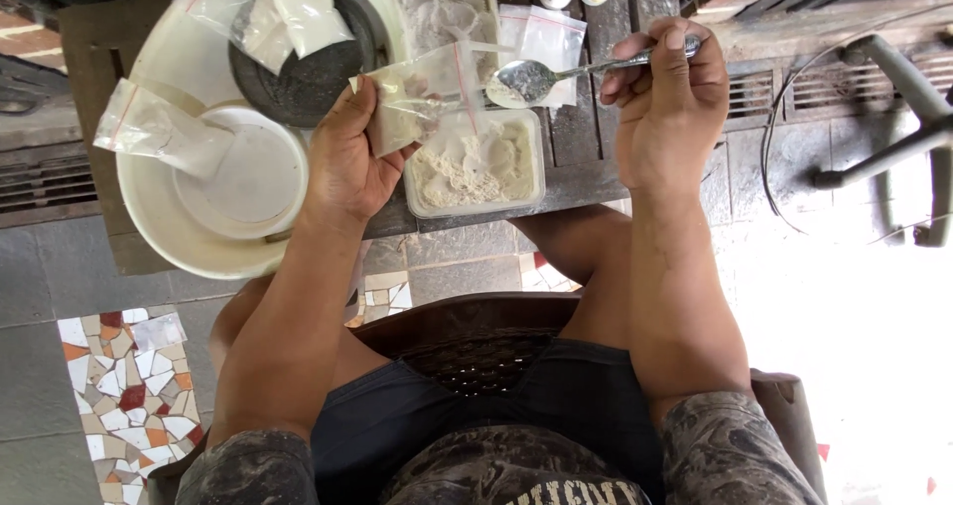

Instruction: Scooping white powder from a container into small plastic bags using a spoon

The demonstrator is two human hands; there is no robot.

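The left hand (347, 162) is closed around a small clear plastic bag (422, 98), pinching its lower part so that the open mouth points toward the spoon. The bag holds a little pale powder and hangs just above the near-left corner of a rectangular plastic container (476, 162), which stands on the dark wooden tabletop (586, 138) and is partly filled with the same off-white powder.

The right hand (665, 98) is closed on the handle of a metal spoon (526, 81), thumb on top and fingers curled underneath. The spoon's bowl carries some powder and sits right at the mouth of the bag, above the far edge of the container; whether it touches the plastic is hard to say from this angle.

To the left of the container lies a large cream basin (159, 227) with a white lid (248, 177) resting inside it and another filled bag (159, 133) draped over its rim. Beyond the container, farther from the person, a dark round dish (303, 83) lies under more clear bags (268, 8), and one flat empty bag (546, 38) lies on the tabletop just behind the spoon.
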